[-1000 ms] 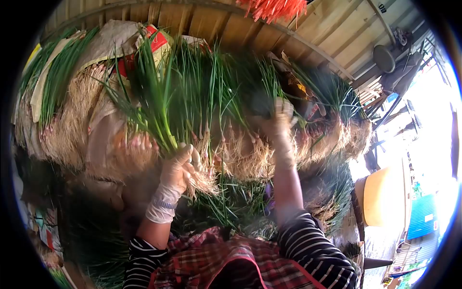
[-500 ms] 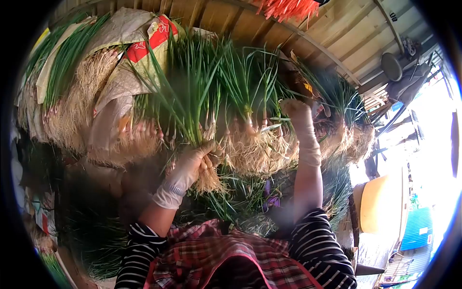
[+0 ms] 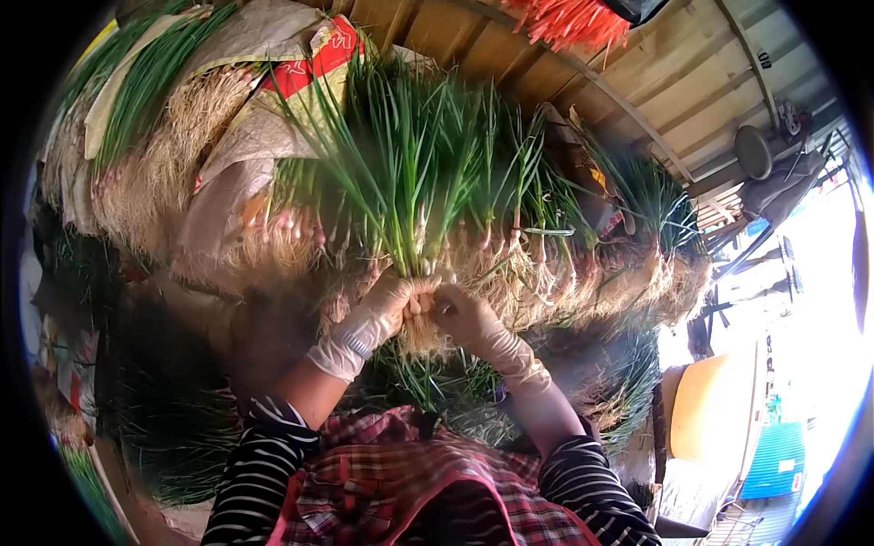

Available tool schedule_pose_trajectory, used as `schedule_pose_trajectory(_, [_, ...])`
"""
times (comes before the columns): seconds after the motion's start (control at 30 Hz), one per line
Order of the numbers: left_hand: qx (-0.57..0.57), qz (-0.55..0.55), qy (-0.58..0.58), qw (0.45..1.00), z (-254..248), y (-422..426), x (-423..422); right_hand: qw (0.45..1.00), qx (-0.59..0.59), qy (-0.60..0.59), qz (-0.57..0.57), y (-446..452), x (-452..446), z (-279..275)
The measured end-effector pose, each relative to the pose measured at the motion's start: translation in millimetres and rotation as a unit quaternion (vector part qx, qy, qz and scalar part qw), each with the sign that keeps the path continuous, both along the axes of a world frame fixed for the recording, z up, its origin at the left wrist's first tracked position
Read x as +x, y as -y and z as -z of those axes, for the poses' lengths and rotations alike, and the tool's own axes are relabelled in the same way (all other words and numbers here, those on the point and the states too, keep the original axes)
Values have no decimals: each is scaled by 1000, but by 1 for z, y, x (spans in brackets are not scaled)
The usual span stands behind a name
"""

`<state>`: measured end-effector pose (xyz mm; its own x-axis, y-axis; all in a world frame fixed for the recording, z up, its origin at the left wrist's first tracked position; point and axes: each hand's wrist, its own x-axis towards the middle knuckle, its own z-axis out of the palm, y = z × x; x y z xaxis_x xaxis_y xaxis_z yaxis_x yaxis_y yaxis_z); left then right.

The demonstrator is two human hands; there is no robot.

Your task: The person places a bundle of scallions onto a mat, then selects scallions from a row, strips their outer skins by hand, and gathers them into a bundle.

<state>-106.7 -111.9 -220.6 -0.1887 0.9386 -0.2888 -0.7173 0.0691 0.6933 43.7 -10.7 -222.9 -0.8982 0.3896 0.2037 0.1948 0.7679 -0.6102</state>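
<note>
A bunch of green onions [image 3: 408,209] stands upright at the centre, its pale roots hanging below. My left hand [image 3: 390,305], in a thin pale glove, is closed round the bunch just above the roots. My right hand [image 3: 462,314], gloved too, meets it from the right, its fingers curled against the base of the bunch; part of its grip is hidden. Behind both hands lies a long row of onions with roots toward me [image 3: 537,278].
Woven sacking [image 3: 264,136] with a red patch covers onions at the left. More greens [image 3: 173,428] lie low at left. Red strips [image 3: 574,23] hang at the top. A yellow container [image 3: 701,409] and a blue ribbed object [image 3: 774,460] are at the right.
My right hand has come from the row at the right to the bunch beside my left hand. My left hand has kept hold of its onions and moved toward the centre. The view has shifted slightly.
</note>
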Motion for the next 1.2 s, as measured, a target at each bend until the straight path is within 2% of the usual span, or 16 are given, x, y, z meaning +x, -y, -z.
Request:
schedule_pose_trajectory(0.07, [25, -44, 52, 997, 1, 0, 5, 993, -33, 102, 49, -14, 13, 37])
schedule_pose_trajectory(0.1, [37, -66, 78, 994, 2, 1, 7, 955, -228, 161, 97, -39, 22, 24])
schedule_pose_trajectory(0.13, [38, -38, 50, 997, 2, 6, 3, 967, 30, 165, 189, -47, 26, 0])
schedule_pose_trajectory(0.2, [48, 2, 38, 998, 7, 15, -11, 967, -178, -135, 124, -104, 54, -24])
schedule_pose_trajectory(0.27, [6, -29, -7, 1000, 7, 20, -10, 962, -152, -200, 105, -107, 34, -46])
schedule_pose_trajectory(0.37, [-22, -21, -110, 993, -1, 20, -3, 998, 32, 37, 37, -49, -36, -58])
schedule_pose_trajectory(0.47, [-17, -60, -154, 986, -2, 19, -1, 945, 258, 158, -123, -58, -68, -20])
schedule_pose_trajectory(0.5, [-15, -88, -154, 984, 0, 20, -1, 959, 190, 180, -106, -59, -70, -22])
schedule_pose_trajectory(0.57, [-9, -54, -123, 991, 2, 22, -7, 946, 222, 222, -75, -52, -75, -27])
schedule_pose_trajectory(0.63, [32, -64, -50, 996, 12, 23, -7, 876, 413, 248, -32, -45, -72, -27])
schedule_pose_trajectory(0.7, [138, -43, -110, 983, -7, 31, -11, 937, 288, 184, 75, -58, -64, -67])
schedule_pose_trajectory(0.77, [83, -87, -22, 993, -21, 36, -13, 962, 267, 18, 60, -63, -46, -59])
schedule_pose_trajectory(0.8, [5, -50, -39, 998, -17, 38, -20, 953, 299, 42, 28, -54, -37, -53])
schedule_pose_trajectory(0.93, [16, -31, -21, 999, 10, 22, -18, 906, 412, 70, -69, -29, -39, -43])
schedule_pose_trajectory(1.07, [7, 9, -73, 997, 2, 16, -6, 897, 389, 170, -123, -21, -30, 4])
schedule_pose_trajectory(1.2, [9, 87, -115, 990, -8, 23, -12, 885, 410, 41, -216, 0, -28, -59])
